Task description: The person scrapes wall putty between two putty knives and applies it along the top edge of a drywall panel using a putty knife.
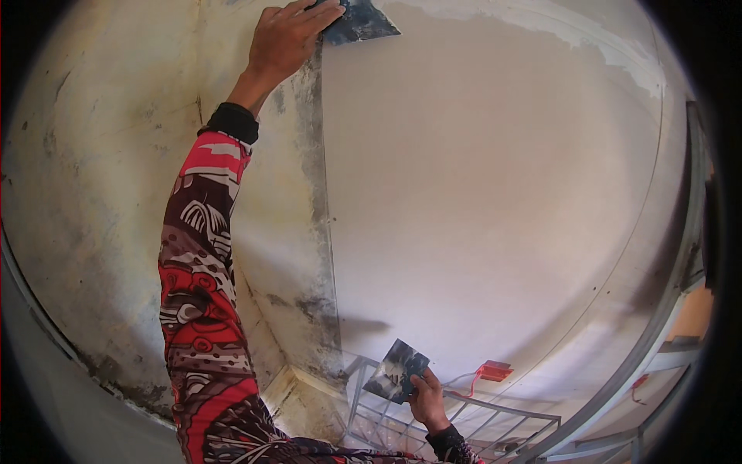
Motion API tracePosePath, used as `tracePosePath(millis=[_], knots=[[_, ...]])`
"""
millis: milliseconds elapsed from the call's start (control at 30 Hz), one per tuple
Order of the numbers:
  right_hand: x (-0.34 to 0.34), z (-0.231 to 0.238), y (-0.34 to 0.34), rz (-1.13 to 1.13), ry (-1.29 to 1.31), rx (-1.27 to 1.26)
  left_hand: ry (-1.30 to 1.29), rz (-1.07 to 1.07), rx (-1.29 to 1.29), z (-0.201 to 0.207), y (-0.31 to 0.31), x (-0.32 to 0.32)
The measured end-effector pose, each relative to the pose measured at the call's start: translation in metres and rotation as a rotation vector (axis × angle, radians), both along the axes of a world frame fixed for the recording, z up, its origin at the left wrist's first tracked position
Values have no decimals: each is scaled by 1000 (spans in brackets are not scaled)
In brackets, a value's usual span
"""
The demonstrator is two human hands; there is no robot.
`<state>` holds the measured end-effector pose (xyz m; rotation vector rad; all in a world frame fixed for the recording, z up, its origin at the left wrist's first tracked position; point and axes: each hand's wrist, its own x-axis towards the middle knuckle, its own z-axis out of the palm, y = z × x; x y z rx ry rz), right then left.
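Note:
My left hand is raised high, its fingers closed on a dark flexible putty spreader. The spreader lies against the top left part of a smooth pale board, next to the seam with an old, stained wall. Low and near the middle, my right hand grips a dark square putty spreader by its lower right edge. Whitish paste is smeared over its face. A patch of wet-looking white filler runs along the board's upper right.
A grey metal railing stands below the board. Beside it an orange-red electrical box hangs at the end of a pale conduit. Along the right side curves a grey metal frame. Dark mould marks the old wall's edge.

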<state>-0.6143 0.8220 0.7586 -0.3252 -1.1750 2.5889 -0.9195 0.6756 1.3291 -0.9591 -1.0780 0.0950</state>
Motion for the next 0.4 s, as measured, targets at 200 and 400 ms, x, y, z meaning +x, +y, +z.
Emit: tracePosePath(millis=[200, 400], knots=[[-4, -32, 19, 20, 1, 101, 58, -121, 3, -9, -4, 26], [-4, -22, 18, 64, -42, 120, -3, 39, 151, -24, -26, 29]])
